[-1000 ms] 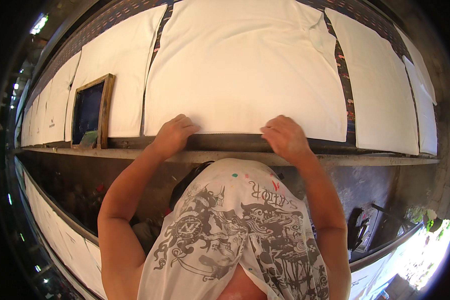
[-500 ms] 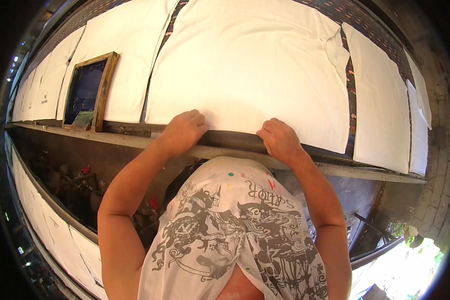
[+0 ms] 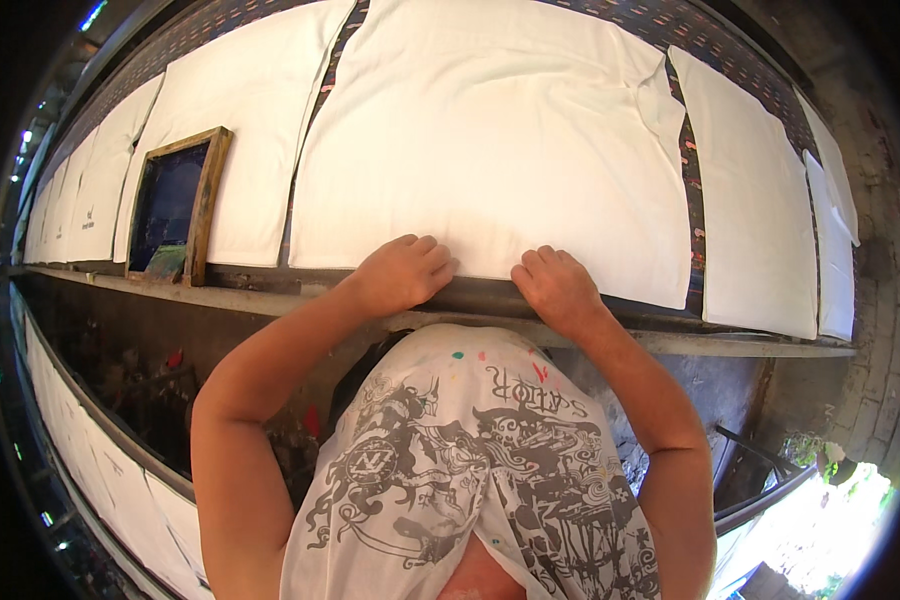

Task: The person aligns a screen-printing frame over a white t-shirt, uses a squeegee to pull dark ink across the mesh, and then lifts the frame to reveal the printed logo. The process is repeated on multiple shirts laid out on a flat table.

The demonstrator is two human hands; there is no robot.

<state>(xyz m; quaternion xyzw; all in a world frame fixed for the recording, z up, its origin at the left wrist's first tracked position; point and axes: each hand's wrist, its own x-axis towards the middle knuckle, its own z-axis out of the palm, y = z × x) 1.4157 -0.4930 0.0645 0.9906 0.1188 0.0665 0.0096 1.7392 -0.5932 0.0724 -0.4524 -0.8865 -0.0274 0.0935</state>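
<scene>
Where the near hem of the white cloth lies along the front edge of the dark table, both hands are set on it, with a short stretch of hem bare between the left hand and the right hand. The fingers of each are curled closed, knuckles up, and the hem appears to be pinched by them; thumbs and fingertips are mostly hidden, so how firmly it is gripped cannot be told.

The cloth is spread out between a second cloth on the left, on which a wooden frame rests, and a third cloth on the right. Shallow creases are seen across it, and its far right side is rumpled.

The hem is best drawn evenly by both hands, since the cloth could easily be skewed by a one-sided pull. Light tension should be enough; by a hard tug the fabric might be stretched or dragged out of line. With the hands set this close together, the middle is likely to be tightened more than the corners, so the rumpled side may need to be smoothed separately.
</scene>
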